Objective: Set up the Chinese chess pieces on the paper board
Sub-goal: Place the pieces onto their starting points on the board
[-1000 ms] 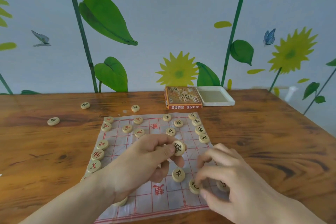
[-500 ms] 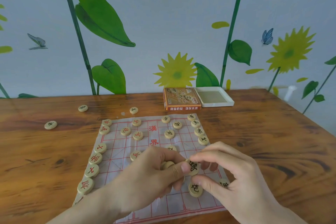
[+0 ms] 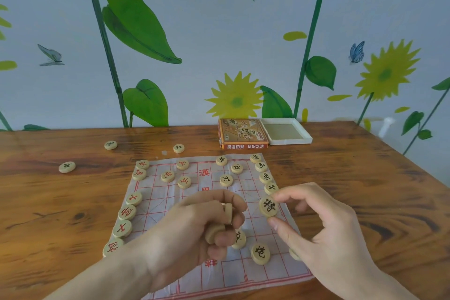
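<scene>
Wooden tabletop (image 3: 60, 214) was covered at its near middle by the paper board (image 3: 170, 202). Above the board's near half, two or perhaps more plain pieces (image 3: 215, 232) were gripped in the curled left hand (image 3: 192, 231). At the board's right edge, the black general piece (image 3: 268, 206) was pinched by the right hand (image 3: 323, 231), just nearer than a column of black pieces (image 3: 265, 177). Red pieces (image 3: 126, 212) were lined along the board's left edge. Beyond the board, the game box (image 3: 243, 133) was seen against the wall.
</scene>
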`<state>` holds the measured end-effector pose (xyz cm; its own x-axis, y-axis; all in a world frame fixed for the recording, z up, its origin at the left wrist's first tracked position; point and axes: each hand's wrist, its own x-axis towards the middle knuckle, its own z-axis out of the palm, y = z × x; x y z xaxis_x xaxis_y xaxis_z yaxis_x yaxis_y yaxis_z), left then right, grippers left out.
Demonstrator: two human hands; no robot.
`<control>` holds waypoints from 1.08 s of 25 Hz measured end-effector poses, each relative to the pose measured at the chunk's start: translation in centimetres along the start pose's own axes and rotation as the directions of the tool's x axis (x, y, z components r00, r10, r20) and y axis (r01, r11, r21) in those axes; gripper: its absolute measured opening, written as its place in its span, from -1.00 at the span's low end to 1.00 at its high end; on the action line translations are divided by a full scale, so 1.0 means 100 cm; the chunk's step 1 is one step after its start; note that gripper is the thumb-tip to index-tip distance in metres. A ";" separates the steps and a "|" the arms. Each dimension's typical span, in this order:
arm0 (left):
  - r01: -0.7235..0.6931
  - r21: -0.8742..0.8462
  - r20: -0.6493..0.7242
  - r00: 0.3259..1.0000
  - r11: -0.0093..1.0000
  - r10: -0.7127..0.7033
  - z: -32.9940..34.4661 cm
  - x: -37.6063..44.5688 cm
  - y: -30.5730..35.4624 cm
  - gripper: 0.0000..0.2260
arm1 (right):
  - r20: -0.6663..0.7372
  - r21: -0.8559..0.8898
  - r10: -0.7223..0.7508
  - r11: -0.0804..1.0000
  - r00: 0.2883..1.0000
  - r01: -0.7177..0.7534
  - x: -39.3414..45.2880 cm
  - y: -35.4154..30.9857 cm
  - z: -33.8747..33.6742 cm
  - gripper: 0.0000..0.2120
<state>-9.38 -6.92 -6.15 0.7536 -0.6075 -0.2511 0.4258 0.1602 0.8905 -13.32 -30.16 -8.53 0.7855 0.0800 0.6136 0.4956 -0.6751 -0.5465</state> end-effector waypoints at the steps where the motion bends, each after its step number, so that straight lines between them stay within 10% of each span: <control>1: -0.009 0.021 0.001 1.000 1.000 0.009 -0.001 0.000 0.000 -0.78 | -0.016 -0.025 0.024 0.999 1.000 -0.025 0.001 0.005 -0.001 -0.70; 20: -0.120 0.178 -0.109 0.984 0.977 0.141 -0.001 0.004 -0.006 -0.79 | 0.120 -0.322 0.180 0.937 0.976 -0.134 0.004 0.043 0.004 -0.72; 27: -0.157 0.429 -0.112 0.968 0.889 0.225 0.002 0.003 -0.009 -0.86 | 0.147 0.090 0.059 0.993 0.987 -0.073 -0.003 -0.005 0.010 -0.62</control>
<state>-9.61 -7.36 -6.94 0.8814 -0.4646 -0.0849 0.0452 -0.0959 0.9944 -13.40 -29.12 -9.06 0.8595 0.1472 0.4895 0.4684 -0.6103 -0.6389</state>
